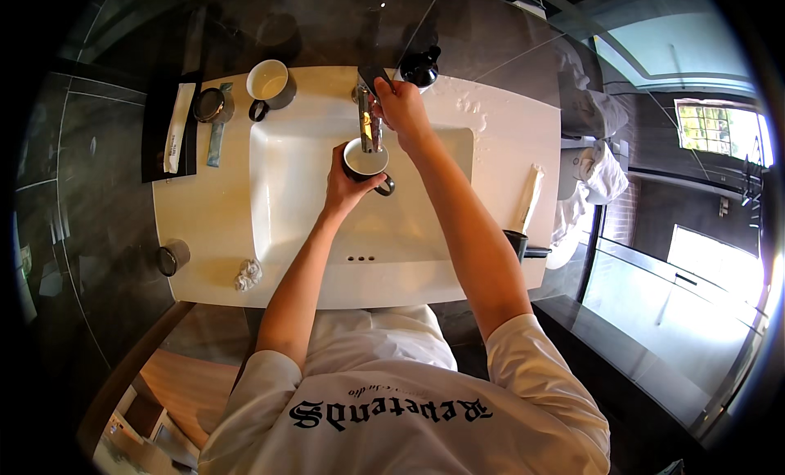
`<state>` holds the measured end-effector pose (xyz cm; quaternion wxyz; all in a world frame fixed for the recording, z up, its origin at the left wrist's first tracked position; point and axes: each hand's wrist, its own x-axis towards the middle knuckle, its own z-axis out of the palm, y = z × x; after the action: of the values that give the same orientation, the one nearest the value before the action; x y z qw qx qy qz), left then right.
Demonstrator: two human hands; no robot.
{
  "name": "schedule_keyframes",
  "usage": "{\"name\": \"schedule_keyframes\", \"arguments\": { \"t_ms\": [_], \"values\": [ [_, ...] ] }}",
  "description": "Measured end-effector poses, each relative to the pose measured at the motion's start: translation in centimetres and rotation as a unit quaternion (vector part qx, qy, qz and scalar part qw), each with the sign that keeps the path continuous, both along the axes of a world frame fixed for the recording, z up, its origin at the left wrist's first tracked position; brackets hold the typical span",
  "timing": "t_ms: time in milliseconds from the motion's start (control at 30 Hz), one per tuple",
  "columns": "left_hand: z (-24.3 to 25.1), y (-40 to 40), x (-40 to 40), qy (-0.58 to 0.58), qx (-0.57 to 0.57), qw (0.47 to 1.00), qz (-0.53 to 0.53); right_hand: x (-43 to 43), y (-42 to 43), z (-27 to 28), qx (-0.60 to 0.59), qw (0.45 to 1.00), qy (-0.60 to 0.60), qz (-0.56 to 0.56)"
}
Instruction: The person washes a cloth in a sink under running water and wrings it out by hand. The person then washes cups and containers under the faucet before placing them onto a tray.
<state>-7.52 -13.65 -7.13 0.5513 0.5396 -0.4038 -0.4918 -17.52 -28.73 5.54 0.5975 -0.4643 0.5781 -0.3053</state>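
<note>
My left hand (pixel 348 184) grips a black mug (pixel 366 158) with a pale inside, its handle pointing towards the lower right. The mug is under the spout of a chrome faucet (pixel 370 128), over the white sink basin (pixel 306 230). On the faucet's dark lever (pixel 375 77) rests my right hand (pixel 402 110), its fingers bent at the lever and the faucet body. Whether water runs cannot be told. A second dark mug (pixel 270 85) with a pale inside stands at the back left of the counter.
Beside the faucet stands a black pump bottle (pixel 420 67). Left are a glass (pixel 213 105), a wrapped packet (pixel 179 128) on a black tray (pixel 151 150) and another glass (pixel 175 257). Crumpled tissue (pixel 248 274) lies front left. A long packet (pixel 532 196) and a black cup (pixel 518 242) are right.
</note>
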Motion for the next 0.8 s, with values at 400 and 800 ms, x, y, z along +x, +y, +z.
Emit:
{"name": "schedule_keyframes", "arguments": {
  "t_ms": [400, 800],
  "values": [
    [0.6, 0.2, 0.5, -0.029, 0.042, 0.999, -0.007, 0.4, -0.4, 0.7, 0.014, 1.0, -0.009, -0.008],
    [1.8, 0.7, 1.0, -0.005, 0.107, 0.994, -0.011, 0.7, -0.7, 1.5, 0.032, 0.999, 0.0, -0.007]
  ]
}}
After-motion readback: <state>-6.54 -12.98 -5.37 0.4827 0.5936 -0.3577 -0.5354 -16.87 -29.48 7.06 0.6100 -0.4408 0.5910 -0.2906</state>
